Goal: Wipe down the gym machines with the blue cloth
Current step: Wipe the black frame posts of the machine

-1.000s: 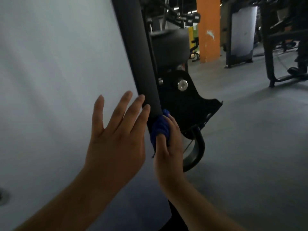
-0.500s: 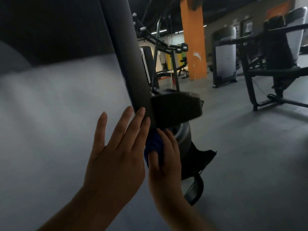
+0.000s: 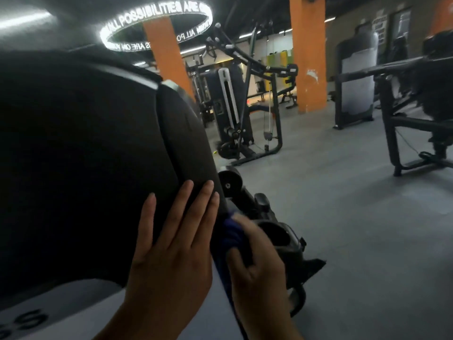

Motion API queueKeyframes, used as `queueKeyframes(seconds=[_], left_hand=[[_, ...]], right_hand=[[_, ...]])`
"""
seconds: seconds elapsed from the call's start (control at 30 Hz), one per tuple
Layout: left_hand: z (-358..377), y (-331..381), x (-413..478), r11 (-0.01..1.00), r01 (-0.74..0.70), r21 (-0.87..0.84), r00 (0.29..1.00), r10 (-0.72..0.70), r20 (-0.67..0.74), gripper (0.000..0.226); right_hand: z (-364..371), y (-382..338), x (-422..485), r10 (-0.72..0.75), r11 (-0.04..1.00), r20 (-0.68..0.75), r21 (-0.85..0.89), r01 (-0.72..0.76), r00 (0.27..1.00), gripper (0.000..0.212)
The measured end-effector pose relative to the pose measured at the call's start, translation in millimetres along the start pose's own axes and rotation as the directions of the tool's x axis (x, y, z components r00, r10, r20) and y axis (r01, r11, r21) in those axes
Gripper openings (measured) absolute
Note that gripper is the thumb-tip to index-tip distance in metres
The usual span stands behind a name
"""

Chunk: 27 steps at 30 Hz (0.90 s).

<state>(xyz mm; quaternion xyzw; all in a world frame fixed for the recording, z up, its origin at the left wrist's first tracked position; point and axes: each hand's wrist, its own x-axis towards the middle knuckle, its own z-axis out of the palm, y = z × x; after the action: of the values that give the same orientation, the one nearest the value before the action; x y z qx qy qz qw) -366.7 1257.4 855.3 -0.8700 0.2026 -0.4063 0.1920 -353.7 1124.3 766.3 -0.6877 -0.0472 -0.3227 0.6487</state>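
Observation:
A large gym machine shroud [image 3: 81, 168], black above and white below, fills the left half of the view. Its dark side edge [image 3: 193, 153] runs down toward my hands. My left hand [image 3: 171, 246] lies flat on the shroud with straight fingers pointing up. Just right of it my right hand [image 3: 255, 263] grips the bunched blue cloth [image 3: 230, 235] and holds it against the dark edge. The machine's black pivot housing and bracket [image 3: 279, 239] sit right behind my right hand.
A black cable machine [image 3: 235, 106] stands further back at centre. Orange pillars [image 3: 307, 52] rise behind it. Another black machine frame [image 3: 404, 123] stands at the right. Grey floor [image 3: 355, 229] spreads to the right. A ring light with lettering [image 3: 157, 23] hangs overhead.
Both hands have slid up the machine's edge, the right one carrying the blue cloth. The view has tilted upward, so the black upper shroud and the room behind now show.

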Motion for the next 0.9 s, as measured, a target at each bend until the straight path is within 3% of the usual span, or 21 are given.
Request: queueKeyframes(seconds=[0.13,0.47,0.73,0.9], left_hand=[[-43.2,-34.5,37.3,0.998,-0.012,0.066,0.997,0.007,0.079,0.073],[-73.0,-76.7,86.5,0.996,0.065,0.067,0.997,-0.063,-0.037,0.063],[-60.3,-50.4,108.8,0.977,0.198,0.074,0.978,-0.192,-0.079,0.068],[-45.5,-21.2,113.6,0.932,0.336,0.135,0.941,-0.325,-0.097,0.071]], right_hand=[[10.9,-51.7,67.9,-0.002,0.997,0.029,0.078,0.000,1.000,0.046],[42.0,-116.6,118.9,-0.035,0.970,-0.094,0.237,0.056,0.995,0.041],[35.6,-108.2,168.2,-0.138,0.927,0.147,0.368,0.075,0.979,0.044],[37.0,-57.4,158.9,-0.063,0.886,0.291,0.456,-0.080,0.955,0.049]])
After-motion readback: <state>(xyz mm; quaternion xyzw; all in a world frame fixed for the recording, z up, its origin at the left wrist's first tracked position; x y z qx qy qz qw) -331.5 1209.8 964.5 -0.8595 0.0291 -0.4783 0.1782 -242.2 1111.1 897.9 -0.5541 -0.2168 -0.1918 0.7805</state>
